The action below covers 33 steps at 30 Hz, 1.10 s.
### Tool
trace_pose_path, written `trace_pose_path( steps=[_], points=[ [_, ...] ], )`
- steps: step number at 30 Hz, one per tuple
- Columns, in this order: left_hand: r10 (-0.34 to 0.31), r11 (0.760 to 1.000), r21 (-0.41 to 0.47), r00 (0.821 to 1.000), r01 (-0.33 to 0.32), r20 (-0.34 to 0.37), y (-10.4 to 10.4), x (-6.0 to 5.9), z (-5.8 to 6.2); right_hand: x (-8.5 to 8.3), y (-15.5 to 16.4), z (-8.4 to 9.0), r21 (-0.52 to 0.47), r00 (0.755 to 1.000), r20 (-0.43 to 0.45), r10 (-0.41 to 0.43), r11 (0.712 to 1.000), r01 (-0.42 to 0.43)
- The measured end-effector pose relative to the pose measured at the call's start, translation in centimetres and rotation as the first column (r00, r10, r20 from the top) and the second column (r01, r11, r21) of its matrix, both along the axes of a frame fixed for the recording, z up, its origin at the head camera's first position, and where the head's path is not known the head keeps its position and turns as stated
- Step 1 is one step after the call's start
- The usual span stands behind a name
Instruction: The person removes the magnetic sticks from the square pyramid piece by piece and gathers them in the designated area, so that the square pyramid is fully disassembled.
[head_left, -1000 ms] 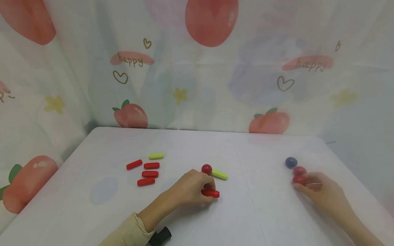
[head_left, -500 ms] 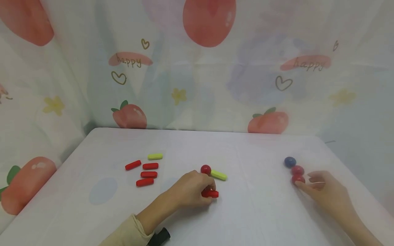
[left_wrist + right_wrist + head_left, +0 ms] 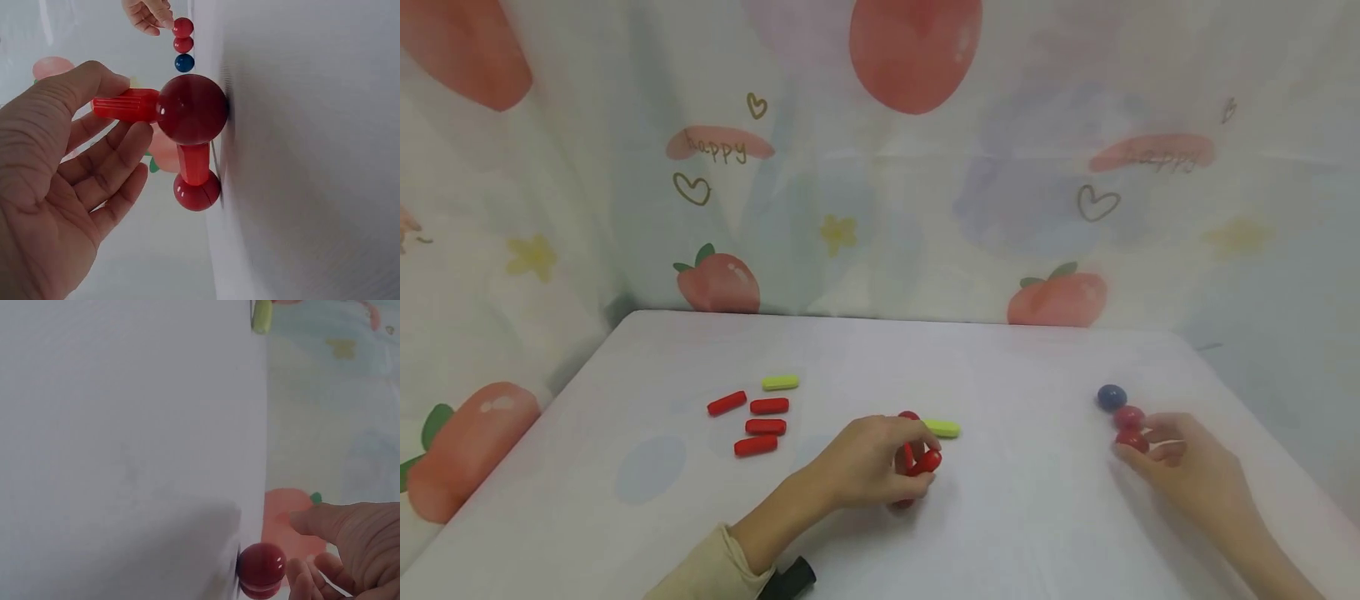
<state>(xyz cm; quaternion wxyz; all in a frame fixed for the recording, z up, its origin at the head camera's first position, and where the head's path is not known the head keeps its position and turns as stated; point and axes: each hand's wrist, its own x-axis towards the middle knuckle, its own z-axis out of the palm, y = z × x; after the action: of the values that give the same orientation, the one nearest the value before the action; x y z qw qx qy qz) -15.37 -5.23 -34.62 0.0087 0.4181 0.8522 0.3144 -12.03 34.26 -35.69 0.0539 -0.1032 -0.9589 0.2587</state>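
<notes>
My left hand (image 3: 916,460) pinches a red stick (image 3: 125,105) between thumb and fingers, just above the white table (image 3: 1015,517). That stick joins a red ball (image 3: 192,109). A second red stick (image 3: 195,164) runs from this ball to another red ball (image 3: 197,190) that touches the table. My right hand (image 3: 1153,442) rests on the table at the right, its fingertips (image 3: 300,575) touching the nearest red ball (image 3: 1131,440) of a short row. Behind that ball lie another red ball (image 3: 1129,417) and a blue ball (image 3: 1110,397).
A yellow-green stick (image 3: 942,428) lies just behind my left hand. Several red sticks (image 3: 765,427) and a yellow-green stick (image 3: 780,382) lie at the left. Printed curtain (image 3: 880,167) closes off the back and sides.
My left hand has lifted its red stick from flat on the table and tipped it up, and the red ball from beside the yellow-green stick now hangs joined to it. The right hand barely moved.
</notes>
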Motion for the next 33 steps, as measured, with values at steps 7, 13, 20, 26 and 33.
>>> trace_pose_path(
  steps=[7,13,20,26,33],
  points=[
    [-0.097,0.982,0.177,0.975,0.061,0.200,-0.4,-0.8,-0.3,0.4,-3.8,1.0,-0.029,0.994,-0.064,0.092,0.995,-0.094],
    [-0.115,0.976,0.210,0.955,0.058,0.273,-0.6,-1.0,-0.5,0.9,-8.0,0.4,-0.082,0.933,-0.210,0.292,0.946,-0.315],
    [-0.096,0.986,0.164,0.929,0.039,0.357,-0.8,-1.2,-0.8,0.9,-12.3,-0.4,-0.206,0.857,-0.143,0.495,0.832,-0.515],
    [-0.060,0.995,0.093,0.914,0.025,0.402,-1.1,-1.3,-0.9,0.4,-14.4,-0.9,-0.251,0.715,-0.134,0.686,0.675,-0.694],
    [-0.015,1.000,0.009,0.938,0.012,0.345,-1.2,-1.7,-1.3,-0.1,-15.6,-0.8,-0.248,0.672,-0.094,0.735,0.636,-0.730]
  ],
)
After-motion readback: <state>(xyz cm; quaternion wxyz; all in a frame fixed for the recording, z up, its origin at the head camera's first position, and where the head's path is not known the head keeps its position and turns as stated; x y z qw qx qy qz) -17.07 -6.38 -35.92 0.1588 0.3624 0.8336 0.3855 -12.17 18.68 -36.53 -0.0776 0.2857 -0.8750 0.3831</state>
